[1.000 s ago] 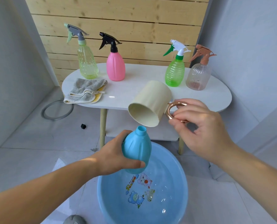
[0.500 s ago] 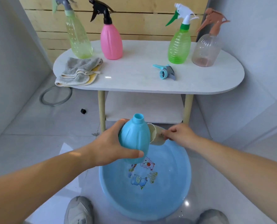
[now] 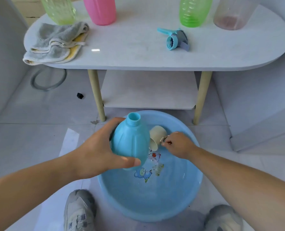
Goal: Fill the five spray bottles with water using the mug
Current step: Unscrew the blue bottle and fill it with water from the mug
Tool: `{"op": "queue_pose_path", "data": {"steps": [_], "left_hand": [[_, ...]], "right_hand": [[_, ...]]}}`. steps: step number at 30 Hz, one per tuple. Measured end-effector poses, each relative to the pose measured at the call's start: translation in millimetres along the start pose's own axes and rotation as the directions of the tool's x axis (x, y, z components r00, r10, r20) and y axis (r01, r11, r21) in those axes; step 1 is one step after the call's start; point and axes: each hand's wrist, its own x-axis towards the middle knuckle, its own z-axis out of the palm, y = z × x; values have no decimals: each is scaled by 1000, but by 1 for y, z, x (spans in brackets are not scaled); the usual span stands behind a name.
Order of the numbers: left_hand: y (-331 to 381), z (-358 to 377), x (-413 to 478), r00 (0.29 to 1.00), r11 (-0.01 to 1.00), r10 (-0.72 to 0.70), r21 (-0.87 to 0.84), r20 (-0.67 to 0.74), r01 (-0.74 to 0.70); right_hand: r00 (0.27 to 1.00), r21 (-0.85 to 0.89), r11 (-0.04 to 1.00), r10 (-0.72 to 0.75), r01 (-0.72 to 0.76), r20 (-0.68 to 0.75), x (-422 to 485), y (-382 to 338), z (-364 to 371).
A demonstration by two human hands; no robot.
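Two things are held over the basin: the uncapped blue bottle is gripped by the left hand, and the mug, tipped on its side just beside it, is pinched by its handle in the right hand.
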Motion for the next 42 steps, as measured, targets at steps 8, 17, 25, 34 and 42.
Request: {"op": "queue_pose_path", "data": {"steps": [8, 17, 25, 34, 42], "left_hand": [[0, -1, 10, 1000, 1000, -4, -14, -9, 3], [-1, -6, 6, 1000, 999, 2, -35, -1, -2], [0, -8, 5, 1000, 1000, -2, -18, -17, 2], [8, -13, -5, 998, 1000, 18, -13, -59, -19], [18, -24, -16, 993, 998, 63, 17, -96, -61]], "right_hand": [[993, -214, 970, -107, 113, 39, 9, 3, 15], [993, -321, 945, -27, 62, 111, 7, -1, 22], [994, -176, 984, 15, 4, 110, 1, -12, 26], [958, 596, 751, 212, -285, 192, -16, -29, -10], [984, 886, 436, 143, -161, 109, -57, -78, -91]]}}
